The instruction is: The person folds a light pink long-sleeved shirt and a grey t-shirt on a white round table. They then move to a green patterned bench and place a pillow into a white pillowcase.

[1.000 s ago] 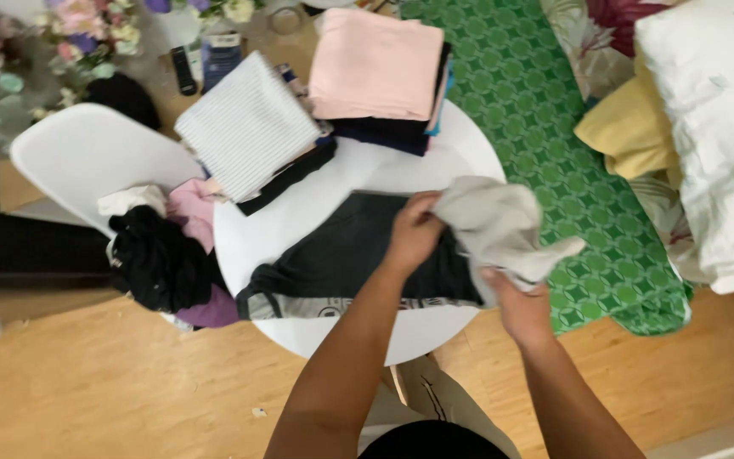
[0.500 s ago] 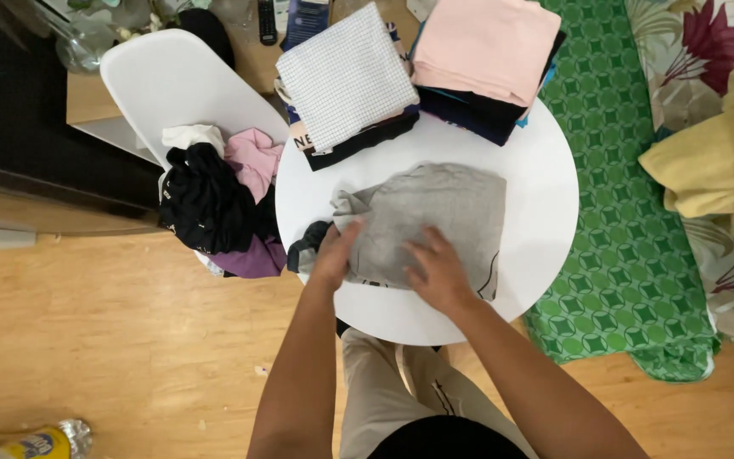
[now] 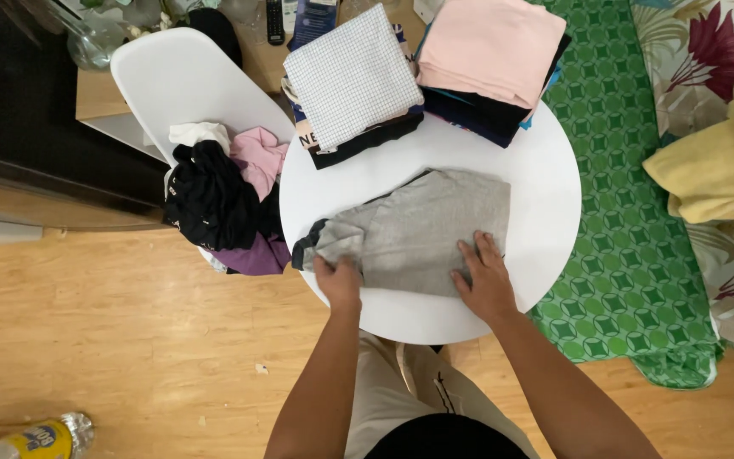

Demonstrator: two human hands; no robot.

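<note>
In the head view, a grey folded cotton garment (image 3: pixel 414 231) is lying across the round white bench (image 3: pixel 545 183), its long axis running left to right, just ahead of both hands. The left hand (image 3: pixel 338 278) is pinching its near-left corner while the right hand (image 3: pixel 484 278) is pressing flat, fingers spread, on the near-right edge; folded stacks, one topped by a pink cloth (image 3: pixel 490 47), are sitting beyond.

Even, soft indoor light; the white round table (image 3: pixel 545 170) reads bright without glare, shadows beneath its edges stay faint, and focus holds sharp, darkening only toward the upper left corner.
</note>
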